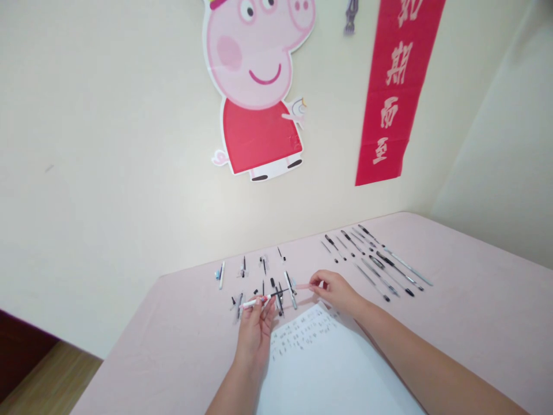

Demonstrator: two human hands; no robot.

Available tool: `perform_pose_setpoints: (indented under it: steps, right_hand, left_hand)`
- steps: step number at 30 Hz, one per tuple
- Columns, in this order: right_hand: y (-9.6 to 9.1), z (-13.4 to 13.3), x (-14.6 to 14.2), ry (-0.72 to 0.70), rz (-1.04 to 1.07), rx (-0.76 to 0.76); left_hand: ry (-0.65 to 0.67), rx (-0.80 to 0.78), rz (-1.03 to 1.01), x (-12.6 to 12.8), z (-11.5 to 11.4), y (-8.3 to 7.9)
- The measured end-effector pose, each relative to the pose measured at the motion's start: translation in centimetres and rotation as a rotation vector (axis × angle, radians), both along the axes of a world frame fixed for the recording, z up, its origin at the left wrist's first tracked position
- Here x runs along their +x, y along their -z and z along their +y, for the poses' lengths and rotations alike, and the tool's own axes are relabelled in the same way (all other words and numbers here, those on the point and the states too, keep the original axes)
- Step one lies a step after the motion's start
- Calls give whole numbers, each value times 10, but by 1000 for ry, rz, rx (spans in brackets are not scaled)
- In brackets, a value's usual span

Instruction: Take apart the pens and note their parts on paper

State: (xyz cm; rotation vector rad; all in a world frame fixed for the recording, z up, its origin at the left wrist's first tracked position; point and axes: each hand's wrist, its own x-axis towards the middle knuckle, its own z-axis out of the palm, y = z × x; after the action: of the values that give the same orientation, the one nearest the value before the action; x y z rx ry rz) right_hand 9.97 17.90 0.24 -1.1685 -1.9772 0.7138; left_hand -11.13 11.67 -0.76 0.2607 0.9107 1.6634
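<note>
Table (142, 357), pale pink cloth over it, carries everything. A bump or tug on the cloth could set round things rolling.

White sheet (345, 369) lies nearest the wearer, written lines along its far end; all places below taken from it. Nothing visible pins it; a dragging forearm could skew it.

Finished-looking pens (400, 270) in slanted rows, beyond the sheet and to its right. Right sleeve-less arm passes near; a wide swing could disorder them.

Loose pen parts (291, 295) beyond the sheet's far edge and to its left, close together. Both hands work just by them, so a knuckle could scatter or mix them.

Left hand (257, 325) at the sheet's far left corner, thumb and fingers pinching a white-and-red pen (253, 302). Right hand (332, 290) just past the far edge, fingertips pinching a pinkish piece (305, 286).

Pen's dark slim end points at that piece; cannot tell whether they touch. Poor alignment could bend the tip or mark fingers.

Small dark cap (272, 282), beyond the sheet: easily knocked away, likely.
</note>
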Motion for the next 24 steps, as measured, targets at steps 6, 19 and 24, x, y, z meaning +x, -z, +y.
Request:
perform_pose_setpoints:
  steps: [6, 19, 24]
  right_hand:
    - [1, -1, 0, 3, -6, 3]
    - [-1, -3, -3, -13, -31, 56]
    - [-2, -5, -6, -30, -46, 110]
  left_hand:
    - [8, -9, 2, 1, 0, -1]
    - [25, 9, 29, 0, 0, 2]
    - [40, 13, 27, 1, -1, -1]
